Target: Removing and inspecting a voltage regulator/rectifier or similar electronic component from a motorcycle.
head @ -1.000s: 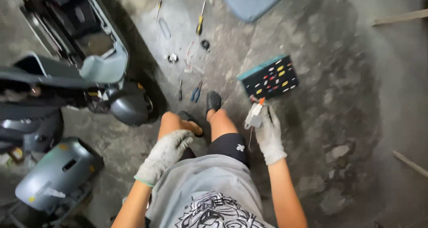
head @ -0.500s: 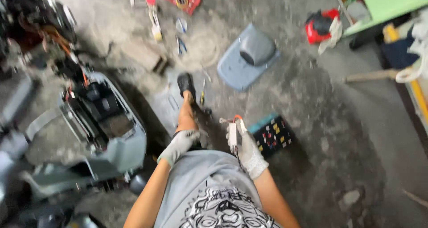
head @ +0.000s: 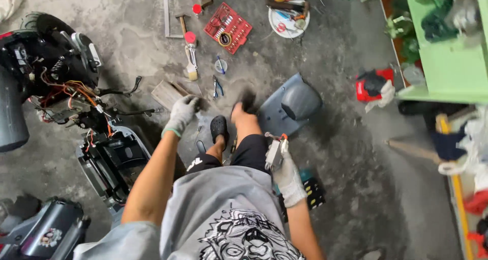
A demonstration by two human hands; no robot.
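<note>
My right hand [head: 287,177], in a grey work glove, is shut on a small grey metal part with orange wire ends [head: 276,152], held beside my right thigh. My left hand [head: 181,113], also gloved, is stretched forward over the concrete floor with its fingers loosely curled and nothing in it, close to a wooden block [head: 168,93]. Below my legs are black clogs [head: 219,128]. A dark bit case [head: 311,191] lies on the floor just under my right forearm.
A stripped scooter [head: 71,92] with loose wiring stands at left, grey body panels [head: 48,234] at lower left. A grey fender panel [head: 292,103] lies ahead. A red socket set [head: 227,28], brush, pliers and a white plate of tools lie farther off. Green shelving [head: 447,51] stands at right.
The view has swung up and forward, showing more floor and tools. My left hand has left my knee and reached out ahead. My right hand keeps hold of the small part.
</note>
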